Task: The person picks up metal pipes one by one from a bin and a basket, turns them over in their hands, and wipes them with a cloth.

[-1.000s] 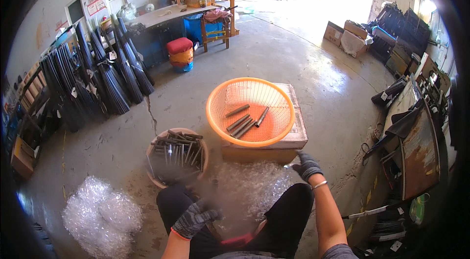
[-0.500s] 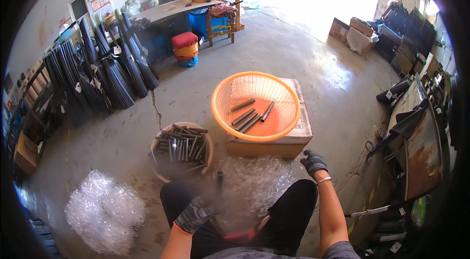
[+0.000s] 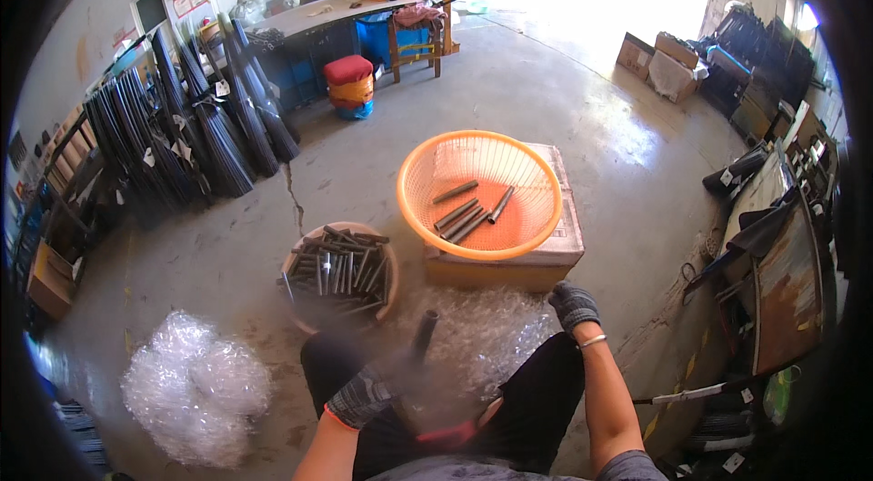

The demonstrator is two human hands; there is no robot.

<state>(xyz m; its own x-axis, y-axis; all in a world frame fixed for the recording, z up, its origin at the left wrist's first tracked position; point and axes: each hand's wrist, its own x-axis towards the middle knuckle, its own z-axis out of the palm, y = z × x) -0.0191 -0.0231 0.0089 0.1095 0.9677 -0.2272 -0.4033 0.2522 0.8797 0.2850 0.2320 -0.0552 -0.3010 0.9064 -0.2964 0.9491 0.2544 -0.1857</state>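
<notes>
My left hand point(image 3: 364, 395), in a grey knit glove, is closed round a short dark tube point(image 3: 425, 333) that stands up, slightly tilted, above my lap; a blur hides part of its lower end. My right hand point(image 3: 574, 306), gloved too, is curled over my right knee near the front corner of a cardboard box point(image 3: 509, 275); whether anything is inside its fingers is hidden. On the box rests an orange plastic basket point(image 3: 536, 231) with several dark tubes point(image 3: 462, 215) lying in it. A round tub point(image 3: 392, 285) full of similar short tubes point(image 3: 341, 267) stands on the floor, left of the box.
Crumpled clear plastic film point(image 3: 195, 385) lies at the left, with more clear film point(image 3: 491, 326) between my legs and the box. Long black strips point(image 3: 200, 135) lean by the left wall. A red-topped stool point(image 3: 349, 85) stands before a workbench point(image 3: 309, 15). Metal panels point(image 3: 787, 285) crowd the right side.
The tube in my left hand has tipped to the right. My right hand has shifted slightly left and its fingers have curled in more. The basket and tub look unchanged.
</notes>
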